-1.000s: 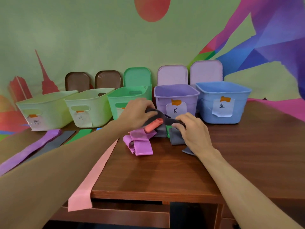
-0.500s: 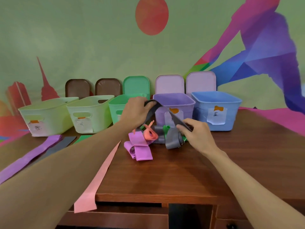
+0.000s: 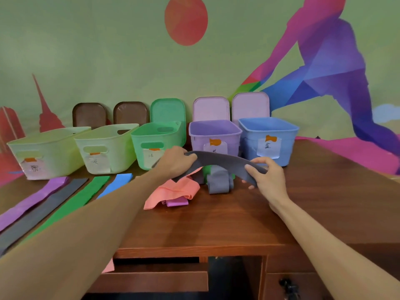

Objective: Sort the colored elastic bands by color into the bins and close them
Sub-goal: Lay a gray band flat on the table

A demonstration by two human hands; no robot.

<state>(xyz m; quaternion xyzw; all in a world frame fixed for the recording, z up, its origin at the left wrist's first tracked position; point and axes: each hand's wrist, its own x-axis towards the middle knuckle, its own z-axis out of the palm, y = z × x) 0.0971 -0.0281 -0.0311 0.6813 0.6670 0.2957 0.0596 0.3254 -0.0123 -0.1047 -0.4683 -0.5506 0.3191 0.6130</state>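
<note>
I hold a grey elastic band (image 3: 223, 162) stretched in an arc between my left hand (image 3: 175, 161) and my right hand (image 3: 266, 176), above a small pile. The pile holds a salmon-pink band (image 3: 173, 191), a purple band (image 3: 176, 202), another grey band (image 3: 218, 180) and a bit of green. Five open bins stand in a row behind: two pale green (image 3: 43, 148) (image 3: 104, 146), a green one (image 3: 158, 139), a purple one (image 3: 214, 133) and a blue one (image 3: 268, 131). Flat on the left lie purple (image 3: 32, 202), grey (image 3: 41, 213), green (image 3: 71, 204) and blue (image 3: 116, 182) bands.
Lids lean on the wall behind the bins: two brown (image 3: 89, 114) (image 3: 129, 113), one green (image 3: 167, 110), two pale pink (image 3: 211, 109) (image 3: 251, 107). The wooden table's front edge (image 3: 194, 250) runs below my forearms, with a drawer beneath. A pink band end (image 3: 108, 266) hangs over the edge.
Both hands lifted the grey band out of the pile and pulled it out longer. The salmon-pink band now lies spread over the purple one. The camera tilted upward.
</note>
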